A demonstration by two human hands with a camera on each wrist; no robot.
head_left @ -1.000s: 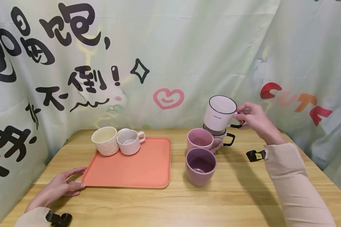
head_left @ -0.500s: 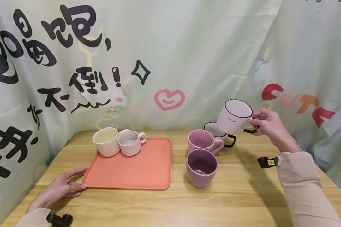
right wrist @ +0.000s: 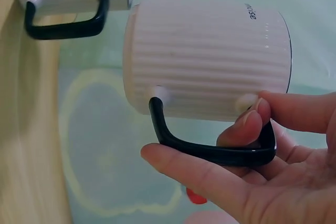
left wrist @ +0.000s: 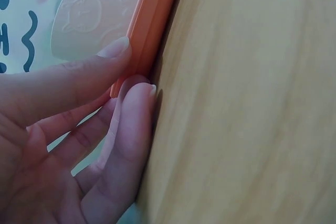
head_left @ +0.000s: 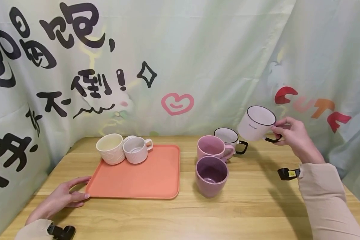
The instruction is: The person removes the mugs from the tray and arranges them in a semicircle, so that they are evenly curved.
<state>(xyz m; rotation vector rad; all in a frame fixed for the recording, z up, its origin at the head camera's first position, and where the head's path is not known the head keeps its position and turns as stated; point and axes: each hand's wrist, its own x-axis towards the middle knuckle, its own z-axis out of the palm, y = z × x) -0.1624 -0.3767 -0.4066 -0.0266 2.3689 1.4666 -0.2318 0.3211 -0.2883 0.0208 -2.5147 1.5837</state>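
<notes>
- Rightward since the earlier frame moves our right hand (head_left: 294, 136), the raised white mug (head_left: 255, 125) tilted above the bench (head_left: 132, 220).
- Our left hand (head_left: 61, 199) pinches the tray (head_left: 141, 181) at its near left corner.
- Between tray and raised mug stand the pink mug (head_left: 210, 148) and purple mug (head_left: 210, 183).
- Right of the raised mug, our fingers (right wrist: 191, 170) pinch its handle (right wrist: 210, 153).

Moved the raised mug (head_left: 253, 126) with the right grip (head_left: 294, 135) from over the standing mug (head_left: 227, 134) to its right; tilted further.
</notes>
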